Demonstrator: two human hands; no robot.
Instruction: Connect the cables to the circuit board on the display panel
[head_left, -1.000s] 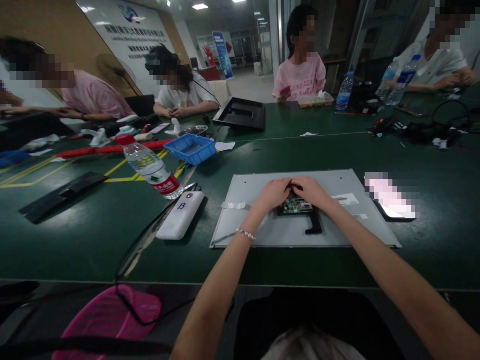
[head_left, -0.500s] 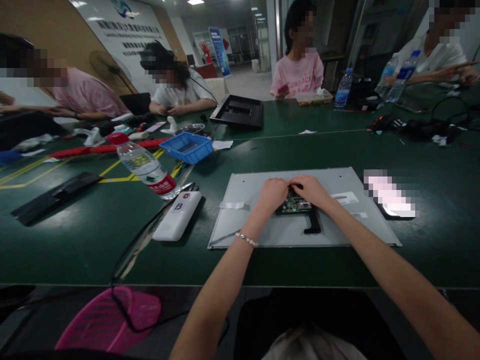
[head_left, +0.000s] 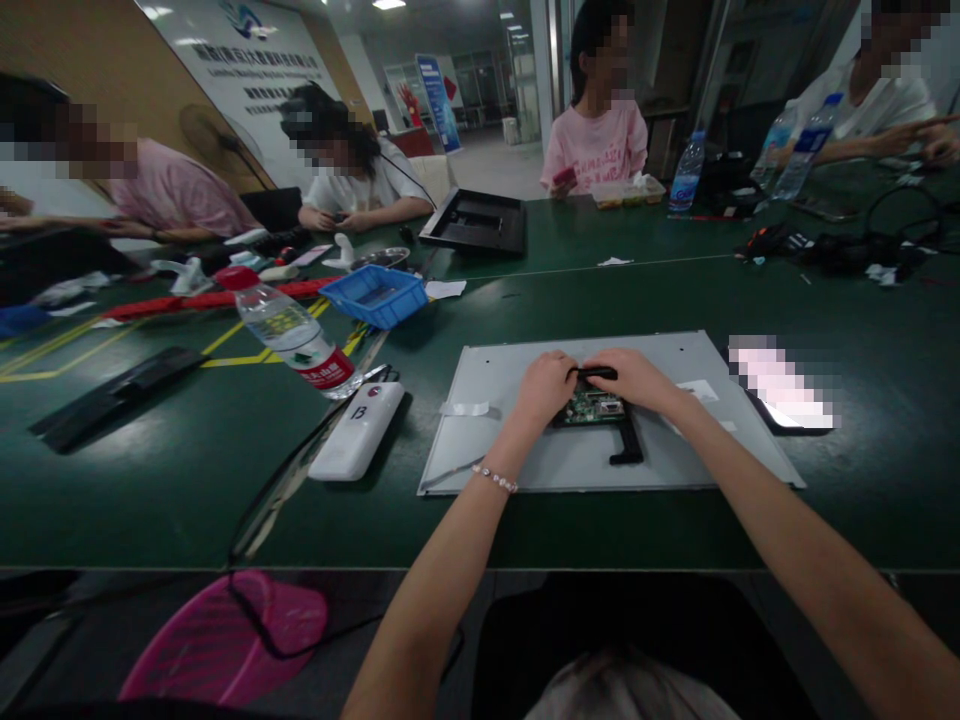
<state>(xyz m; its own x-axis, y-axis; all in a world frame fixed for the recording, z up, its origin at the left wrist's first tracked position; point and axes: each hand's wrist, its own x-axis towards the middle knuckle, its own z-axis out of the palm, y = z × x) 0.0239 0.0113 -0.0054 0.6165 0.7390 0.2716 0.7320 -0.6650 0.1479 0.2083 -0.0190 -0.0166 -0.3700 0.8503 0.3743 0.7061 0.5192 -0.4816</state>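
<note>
A grey metal panel (head_left: 465,455) lies flat on the table in front of me, with a green circuit board (head_left: 596,408) at its middle. A black bracket (head_left: 630,445) sticks out below the board's right side. Along the board's far edge is a slim black plastic piece (head_left: 600,372). My left hand (head_left: 549,384) closes its fingertips at that piece's left end. On the other side, my right hand (head_left: 628,378) has its fingers curled over the same piece. My hands partly cover the board, and the fingertips are mostly hidden.
A phone (head_left: 780,390) lies right of the panel. To the left are a white power bank (head_left: 358,432), a water bottle (head_left: 300,340), a blue basket (head_left: 379,298) and a black bar-shaped part (head_left: 116,400). Several people sit around the table. A pink bin (head_left: 225,640) stands below.
My right hand has shifted slightly right, and its fingers lie a little farther from the left hand. More of the black plastic piece shows between them.
</note>
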